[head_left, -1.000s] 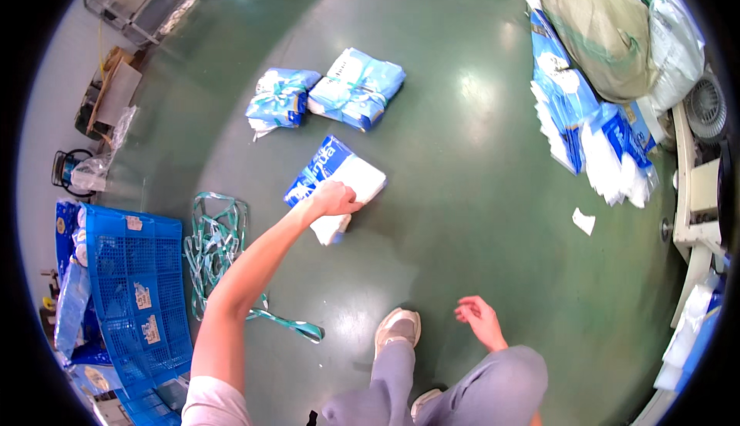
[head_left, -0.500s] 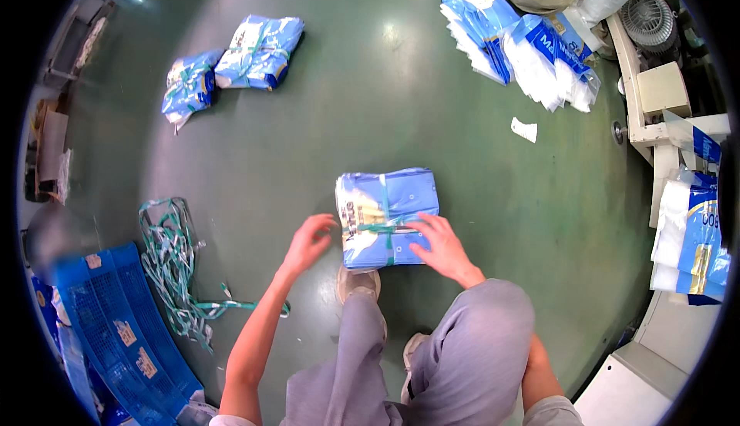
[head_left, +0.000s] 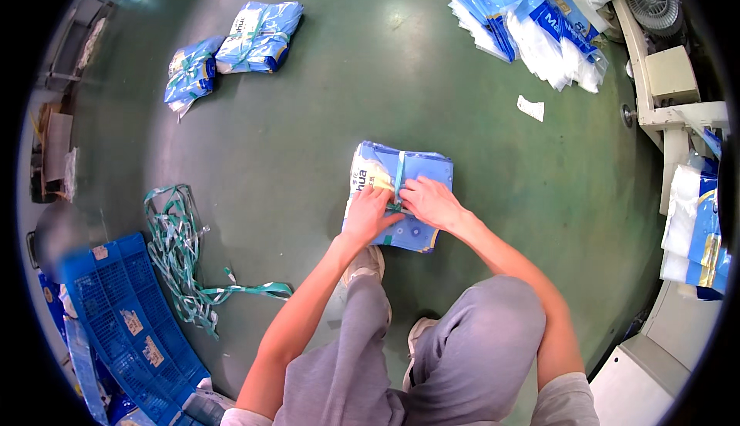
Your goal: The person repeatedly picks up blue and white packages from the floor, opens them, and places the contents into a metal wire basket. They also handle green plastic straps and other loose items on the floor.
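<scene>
A flat bundle of blue-and-white printed plastic bags [head_left: 430,168] lies on the floor in front of my feet. Around it runs a green-and-white strap [head_left: 400,167], crossing near the bundle's middle. My left hand [head_left: 365,215] rests on the bundle's left part, its fingers bent in at the strap's crossing. From the right, my right hand [head_left: 434,204] meets it there, fingertips pinched together on the strap. The fingers partly cover the crossing, so whether a knot sits there is hidden.
Left of me, loose green-and-white straps [head_left: 176,245] lie tangled beside a blue plastic crate [head_left: 127,314]. Two tied bundles [head_left: 260,37] lie farther off at the left. Loose bags [head_left: 551,45], a paper scrap [head_left: 530,109] and a white machine frame [head_left: 686,115] are at the right.
Both hands have come together over the bundle's middle and closed on the strap; before, the left was apart at the bundle's side. The bundle looks slightly turned, and the view has shifted.
</scene>
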### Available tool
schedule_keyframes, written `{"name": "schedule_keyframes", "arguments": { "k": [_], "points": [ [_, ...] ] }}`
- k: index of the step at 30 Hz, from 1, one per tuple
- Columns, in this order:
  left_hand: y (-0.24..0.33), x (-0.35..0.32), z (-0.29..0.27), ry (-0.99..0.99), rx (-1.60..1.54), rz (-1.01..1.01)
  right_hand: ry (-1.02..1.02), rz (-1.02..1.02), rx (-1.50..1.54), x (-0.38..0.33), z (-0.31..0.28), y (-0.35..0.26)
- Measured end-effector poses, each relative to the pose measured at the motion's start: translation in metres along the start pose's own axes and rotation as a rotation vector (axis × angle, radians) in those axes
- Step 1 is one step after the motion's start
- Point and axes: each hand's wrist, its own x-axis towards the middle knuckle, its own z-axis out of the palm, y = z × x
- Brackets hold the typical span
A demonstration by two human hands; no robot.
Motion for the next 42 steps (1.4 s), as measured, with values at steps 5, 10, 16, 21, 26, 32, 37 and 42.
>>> {"name": "schedule_keyframes", "arguments": {
  "k": [5,10,16,21,26,32,37,42],
  "points": [
    [-0.014,0.005,0.022,0.129,0.016,0.105,-0.207,0.319,0.876,-0.006,-0.046,-0.019],
    [-0.020,0.011,0.011,-0.035,-0.310,-0.037,0.070,0.309,0.938,0.003,-0.086,-0.007],
    [-0.028,0.006,0.007,-0.017,-0.340,0.000,-0.031,0.233,0.215,-0.014,-0.009,-0.005],
    [-0.032,0.005,0.013,0.029,-0.309,0.045,-0.149,0.334,0.516,0.002,-0.002,-0.014],
    [-0.039,0.003,0.024,0.079,-0.311,0.023,-0.172,0.408,1.126,0.002,-0.042,-0.033],
    [-0.019,-0.001,0.006,0.052,-0.434,-0.125,-0.145,0.201,1.335,-0.001,-0.112,-0.044],
    [0.031,-0.035,-0.021,-0.270,-0.930,-0.469,-0.088,0.429,1.027,-0.016,-0.052,-0.026],
    [0.083,-0.083,-0.054,-0.664,-0.737,-0.080,0.148,0.412,0.772,-0.052,0.032,-0.020]
  ]
}}
